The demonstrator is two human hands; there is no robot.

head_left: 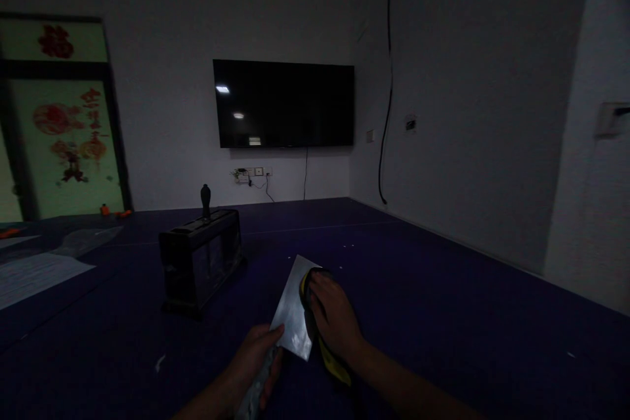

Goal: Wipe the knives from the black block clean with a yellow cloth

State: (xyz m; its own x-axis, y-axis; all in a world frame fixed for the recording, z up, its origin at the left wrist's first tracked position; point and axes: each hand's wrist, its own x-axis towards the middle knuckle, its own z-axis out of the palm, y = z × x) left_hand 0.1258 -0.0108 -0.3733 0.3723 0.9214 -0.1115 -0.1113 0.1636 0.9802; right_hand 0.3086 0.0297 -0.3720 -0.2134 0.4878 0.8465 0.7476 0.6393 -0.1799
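Observation:
My left hand [256, 357] is closed around the pale grey handle of a broad, flat metal blade [290, 305] shaped like a cleaver. Its thumb lies on the blade near the handle. The blade tilts up and away from me, above the dark purple floor. My right hand [335, 315] bends over a black and yellow item [335, 364] against the blade's right side. That item is long and curved, and too dark to name. Left of the blade stands a black box-shaped frame [201, 266] with an upright knob handle on top.
Pale sheets [42, 275] lie on the floor at the left, with small orange things [123, 214] near the door [63, 131]. White scraps [160, 362] dot the purple floor [443, 341]. A television [285, 105] hangs on the far wall; a black cable [388, 105] hangs on the right wall.

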